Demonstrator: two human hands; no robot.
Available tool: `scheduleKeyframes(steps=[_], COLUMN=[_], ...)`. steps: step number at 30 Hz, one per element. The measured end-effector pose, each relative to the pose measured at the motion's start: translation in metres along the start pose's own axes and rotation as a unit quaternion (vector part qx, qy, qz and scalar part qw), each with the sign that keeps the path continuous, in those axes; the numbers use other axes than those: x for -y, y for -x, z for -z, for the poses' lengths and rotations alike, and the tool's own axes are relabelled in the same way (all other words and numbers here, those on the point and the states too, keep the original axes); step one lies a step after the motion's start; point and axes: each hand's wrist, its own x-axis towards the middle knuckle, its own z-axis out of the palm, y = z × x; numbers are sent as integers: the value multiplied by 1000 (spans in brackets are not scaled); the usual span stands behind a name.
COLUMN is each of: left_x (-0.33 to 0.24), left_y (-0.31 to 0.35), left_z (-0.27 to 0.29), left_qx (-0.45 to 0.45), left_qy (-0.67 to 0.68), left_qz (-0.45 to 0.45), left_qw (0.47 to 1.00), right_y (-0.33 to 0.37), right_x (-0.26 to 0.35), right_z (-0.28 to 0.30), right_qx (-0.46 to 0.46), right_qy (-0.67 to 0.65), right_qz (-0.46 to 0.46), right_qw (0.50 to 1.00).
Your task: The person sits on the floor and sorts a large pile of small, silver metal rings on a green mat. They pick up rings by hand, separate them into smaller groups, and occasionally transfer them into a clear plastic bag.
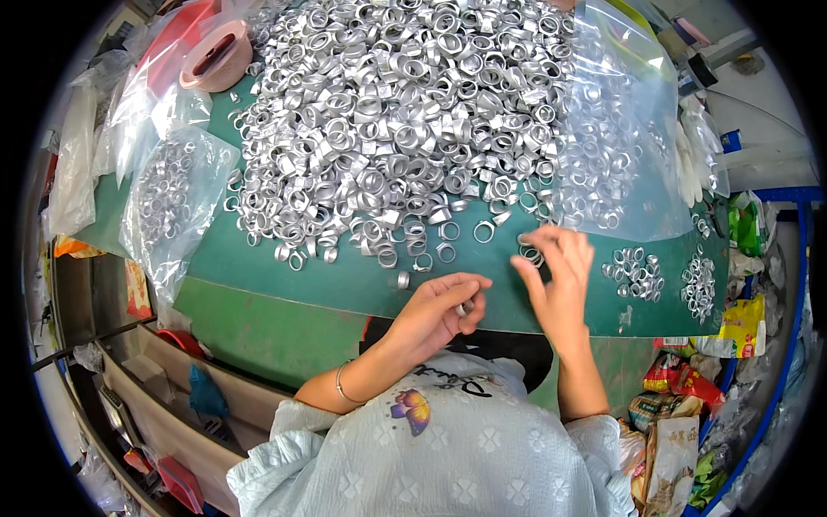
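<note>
Metal rings (405, 112) lie heaped at upper centre, presumably for easy reach; left hand (438, 312) fingers pinch one ring (465, 308), right hand (560, 277) fingers stand apart around loose rings (531, 256).

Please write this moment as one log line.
left hand: holds silver ring | right hand: at other rings, grip unclear | ring pile: on green table

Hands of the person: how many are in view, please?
2. The left hand is at the near edge of the green table, holding a metal ring; the right hand is farther right, at some loose rings. None appears hidden.
</note>
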Motion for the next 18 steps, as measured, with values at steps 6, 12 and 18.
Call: scheduleKeyframes(steps=[6, 12, 18], left_x=[0, 2, -1], left_y=[3, 2, 2], left_z=[-7, -17, -22], left_qx=[-14, -56, -45], left_qy=[-65, -111, -269], left_qz=[-2, -86, -176], left_qw=[998, 988, 946], right_y=[-4, 15, 32], right_x=[-8, 4, 9], right_z=[-9, -9, -20], right_qx=[-52, -16, 59], right_qy=[110, -458, -711], right_qz=[-3, -226, -335], right_qw=[993, 859, 615])
